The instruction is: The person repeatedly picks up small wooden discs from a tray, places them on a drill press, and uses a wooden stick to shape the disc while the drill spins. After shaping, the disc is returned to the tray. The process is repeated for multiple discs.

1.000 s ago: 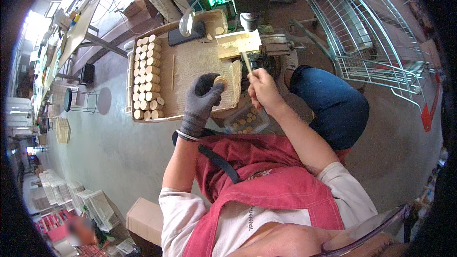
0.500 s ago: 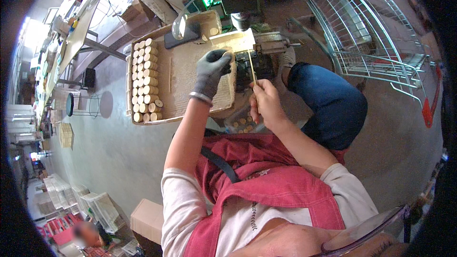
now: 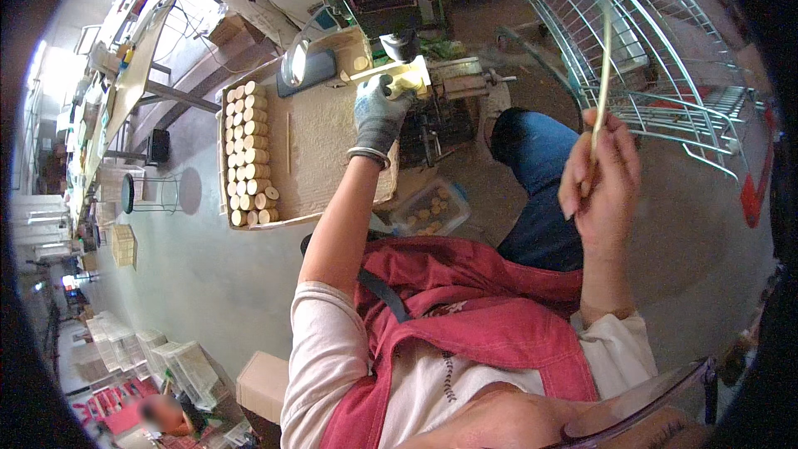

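Note:
My left hand (image 3: 381,110), in a grey glove, has its fingers curled together at a lit pale work surface (image 3: 422,75) under the dark head of a machine (image 3: 401,46). What its fingertips grip, if anything, is hidden. Out to the right, my bare right hand (image 3: 602,173) is raised and closed around a thin wooden stick (image 3: 605,62), which points up and away. Beside the left hand lies a shallow cardboard tray (image 3: 320,137). Rows of short round wooden pieces (image 3: 248,154) stand along its left side.
A phone (image 3: 306,72) and a loose thin stick (image 3: 289,141) lie in the tray. A lamp (image 3: 295,62) hangs over it. A clear plastic tub (image 3: 432,209) of wooden pieces sits near my lap. To the right stands a wire shopping cart (image 3: 665,108); a stool (image 3: 129,193) is at left.
My right hand has swung from the machine out to the right, lifting the thin wooden stick with it. My left hand has moved slightly forward onto the lit work surface.

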Demonstrator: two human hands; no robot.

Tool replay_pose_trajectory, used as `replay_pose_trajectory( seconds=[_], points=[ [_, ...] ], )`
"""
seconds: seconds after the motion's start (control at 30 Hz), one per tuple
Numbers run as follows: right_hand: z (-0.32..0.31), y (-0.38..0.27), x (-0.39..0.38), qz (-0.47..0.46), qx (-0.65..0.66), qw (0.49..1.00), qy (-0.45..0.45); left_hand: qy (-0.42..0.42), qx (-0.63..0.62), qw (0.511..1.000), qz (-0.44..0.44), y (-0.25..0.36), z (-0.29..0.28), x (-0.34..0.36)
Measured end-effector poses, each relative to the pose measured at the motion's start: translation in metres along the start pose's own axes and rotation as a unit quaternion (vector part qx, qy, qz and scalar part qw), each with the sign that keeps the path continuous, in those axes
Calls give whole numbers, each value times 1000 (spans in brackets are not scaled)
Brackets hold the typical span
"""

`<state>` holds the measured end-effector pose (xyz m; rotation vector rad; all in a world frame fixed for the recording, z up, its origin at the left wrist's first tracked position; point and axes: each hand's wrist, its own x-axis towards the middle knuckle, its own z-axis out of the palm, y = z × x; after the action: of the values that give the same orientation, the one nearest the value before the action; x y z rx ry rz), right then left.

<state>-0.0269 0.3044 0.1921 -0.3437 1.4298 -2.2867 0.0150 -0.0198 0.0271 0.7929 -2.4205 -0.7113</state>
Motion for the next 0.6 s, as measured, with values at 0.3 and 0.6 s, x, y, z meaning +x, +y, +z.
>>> replay_pose_trajectory(
  seconds=[0.3, 0.6],
  points=[
    [-16, -5, 28, -33, 39, 999, -9, 0, 42, 999, -15, -6, 24, 13],
    [-18, -5, 33, -1, 67, 998, -15, -12, -222, 965, -136, -6, 32, 16]
  ],
)
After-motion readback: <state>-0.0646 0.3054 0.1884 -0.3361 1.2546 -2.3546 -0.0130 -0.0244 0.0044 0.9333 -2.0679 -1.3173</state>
